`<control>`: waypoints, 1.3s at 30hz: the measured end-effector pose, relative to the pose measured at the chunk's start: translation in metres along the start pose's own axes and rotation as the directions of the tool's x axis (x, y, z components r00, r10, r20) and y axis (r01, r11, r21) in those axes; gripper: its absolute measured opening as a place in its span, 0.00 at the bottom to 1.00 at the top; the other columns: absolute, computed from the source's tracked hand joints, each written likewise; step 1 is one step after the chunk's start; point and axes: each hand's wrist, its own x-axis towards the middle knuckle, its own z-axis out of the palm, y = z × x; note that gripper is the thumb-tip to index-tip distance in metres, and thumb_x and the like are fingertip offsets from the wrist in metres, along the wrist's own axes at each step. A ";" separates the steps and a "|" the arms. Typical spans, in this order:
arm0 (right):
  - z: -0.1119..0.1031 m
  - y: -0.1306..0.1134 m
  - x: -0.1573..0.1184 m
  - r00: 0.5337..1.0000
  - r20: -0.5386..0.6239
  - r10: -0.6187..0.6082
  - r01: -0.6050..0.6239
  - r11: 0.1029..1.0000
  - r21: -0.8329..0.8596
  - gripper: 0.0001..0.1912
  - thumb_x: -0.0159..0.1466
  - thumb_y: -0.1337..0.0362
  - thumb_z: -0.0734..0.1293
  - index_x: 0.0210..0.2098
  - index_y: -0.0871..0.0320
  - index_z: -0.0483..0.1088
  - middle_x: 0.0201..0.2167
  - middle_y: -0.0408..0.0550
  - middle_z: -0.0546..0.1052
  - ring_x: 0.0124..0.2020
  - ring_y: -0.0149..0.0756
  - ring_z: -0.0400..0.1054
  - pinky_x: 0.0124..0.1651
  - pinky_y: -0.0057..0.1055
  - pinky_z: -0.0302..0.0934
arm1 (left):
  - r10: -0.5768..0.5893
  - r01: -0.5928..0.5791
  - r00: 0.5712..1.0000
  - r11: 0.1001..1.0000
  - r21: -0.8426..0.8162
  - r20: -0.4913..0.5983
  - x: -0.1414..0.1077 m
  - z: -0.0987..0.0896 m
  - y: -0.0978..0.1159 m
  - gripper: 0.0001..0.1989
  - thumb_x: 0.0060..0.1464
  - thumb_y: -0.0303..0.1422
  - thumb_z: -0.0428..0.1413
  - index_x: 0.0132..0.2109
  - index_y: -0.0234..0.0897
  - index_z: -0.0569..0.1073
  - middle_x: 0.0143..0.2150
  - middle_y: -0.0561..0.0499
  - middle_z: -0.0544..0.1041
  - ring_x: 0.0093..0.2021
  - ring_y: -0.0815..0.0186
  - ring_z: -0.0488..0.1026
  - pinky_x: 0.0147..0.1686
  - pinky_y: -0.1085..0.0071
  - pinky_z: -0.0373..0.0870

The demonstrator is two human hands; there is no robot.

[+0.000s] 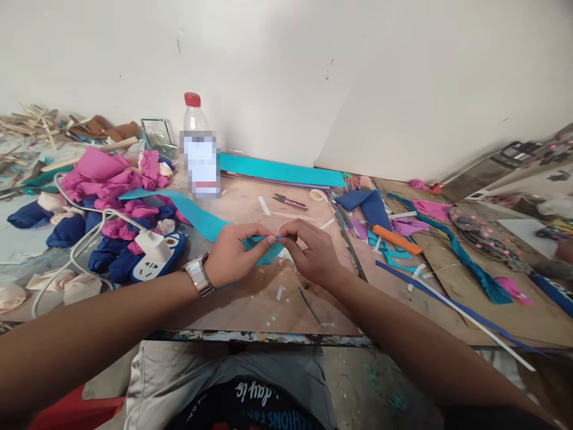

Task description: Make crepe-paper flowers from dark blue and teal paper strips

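A long turquoise strip of crepe paper or thin fabric (203,220) trails over the tabletop from the left and ends between my hands. My left hand (235,254), with a metal watch (199,275) on its wrist, pinches the strip's end between thumb and index finger. Close against it, my right hand (308,248) pinches the same end, its fingers curled. A loop of the strip hangs below the fingertips. Behind my hands lie small thread snips (290,201) and a roll of tape (318,195).
Pink, blue and cream fabric rosettes (107,179) pile up at left around a power strip (156,263) with a white cable. A red-capped bottle (192,110) stands near the wall behind a phone (202,167). An orange-handled cutter (396,239) and scraps lie at right, before another person's hand (564,249).
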 end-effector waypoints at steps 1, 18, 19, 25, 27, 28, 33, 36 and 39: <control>0.001 0.000 0.000 1.000 -0.002 0.013 -0.013 1.000 0.001 0.02 0.71 0.66 0.66 0.40 0.54 0.71 0.35 0.46 0.78 0.35 0.33 0.72 0.38 0.30 0.66 | 0.010 -0.009 1.000 1.000 0.011 -0.002 0.000 0.000 0.000 0.13 0.65 0.41 0.57 0.42 0.38 0.83 0.38 0.51 0.85 0.37 0.66 0.79 0.41 0.71 0.72; 0.001 -0.004 -0.003 0.987 0.094 0.132 -0.138 0.988 0.067 0.03 0.71 0.64 0.64 0.40 0.55 0.69 0.36 0.46 0.74 0.35 0.35 0.66 0.38 0.32 0.60 | 0.182 -0.170 0.983 0.948 0.270 -0.019 0.000 -0.001 -0.006 0.11 0.66 0.39 0.57 0.42 0.40 0.82 0.40 0.51 0.86 0.40 0.63 0.80 0.42 0.67 0.70; 0.001 -0.004 -0.003 0.987 0.087 0.136 -0.142 0.988 0.062 0.03 0.71 0.64 0.65 0.40 0.55 0.69 0.36 0.46 0.74 0.35 0.35 0.66 0.38 0.33 0.59 | 0.190 -0.178 0.982 0.943 0.281 -0.014 0.000 -0.001 -0.006 0.11 0.67 0.39 0.57 0.41 0.40 0.82 0.40 0.51 0.86 0.39 0.63 0.80 0.42 0.67 0.70; 0.001 -0.008 -0.002 0.954 0.187 0.233 -0.267 0.945 0.187 0.05 0.72 0.64 0.62 0.38 0.55 0.67 0.35 0.45 0.71 0.36 0.35 0.64 0.40 0.33 0.59 | 0.296 -0.290 0.954 0.894 0.341 0.033 0.001 -0.001 -0.009 0.10 0.67 0.37 0.57 0.42 0.39 0.81 0.38 0.50 0.86 0.38 0.63 0.80 0.46 0.64 0.70; 0.001 -0.009 -0.001 0.946 0.212 0.244 -0.289 0.932 0.217 0.06 0.72 0.63 0.61 0.37 0.55 0.66 0.35 0.45 0.70 0.36 0.35 0.63 0.40 0.33 0.58 | 0.300 -0.296 0.953 0.889 0.350 0.045 0.000 0.000 -0.009 0.09 0.67 0.37 0.57 0.43 0.39 0.81 0.39 0.50 0.86 0.39 0.63 0.81 0.48 0.64 0.70; 0.002 -0.010 -0.001 0.944 0.218 0.249 -0.297 0.927 0.229 0.07 0.72 0.63 0.60 0.37 0.55 0.66 0.35 0.45 0.70 0.36 0.35 0.63 0.40 0.33 0.59 | 0.297 -0.294 0.954 0.889 0.352 0.045 0.000 0.000 -0.008 0.09 0.67 0.37 0.57 0.43 0.39 0.81 0.40 0.50 0.86 0.40 0.63 0.81 0.48 0.63 0.70; 0.003 -0.005 -0.001 0.936 0.197 0.293 -0.335 0.912 0.237 0.08 0.72 0.60 0.62 0.38 0.56 0.69 0.34 0.45 0.71 0.34 0.34 0.63 0.38 0.33 0.58 | 0.229 -0.215 0.973 0.913 0.346 0.000 -0.001 0.001 -0.008 0.11 0.66 0.39 0.57 0.43 0.39 0.81 0.40 0.49 0.85 0.41 0.61 0.80 0.45 0.64 0.71; 0.001 -0.001 -0.002 0.952 0.159 0.261 -0.285 0.945 0.160 0.06 0.70 0.61 0.64 0.38 0.56 0.71 0.34 0.46 0.73 0.33 0.34 0.64 0.37 0.33 0.57 | 0.180 -0.172 0.984 0.926 0.337 0.008 0.000 0.001 -0.009 0.12 0.66 0.40 0.57 0.42 0.40 0.82 0.39 0.50 0.85 0.41 0.61 0.80 0.44 0.64 0.70; 0.000 0.000 -0.002 0.969 0.158 0.191 -0.210 0.972 0.109 0.04 0.70 0.63 0.64 0.38 0.56 0.70 0.36 0.47 0.74 0.36 0.36 0.65 0.40 0.34 0.58 | 0.149 -0.154 0.988 0.930 0.334 0.042 0.001 0.001 -0.010 0.12 0.66 0.41 0.58 0.42 0.40 0.83 0.40 0.49 0.86 0.42 0.60 0.80 0.46 0.63 0.70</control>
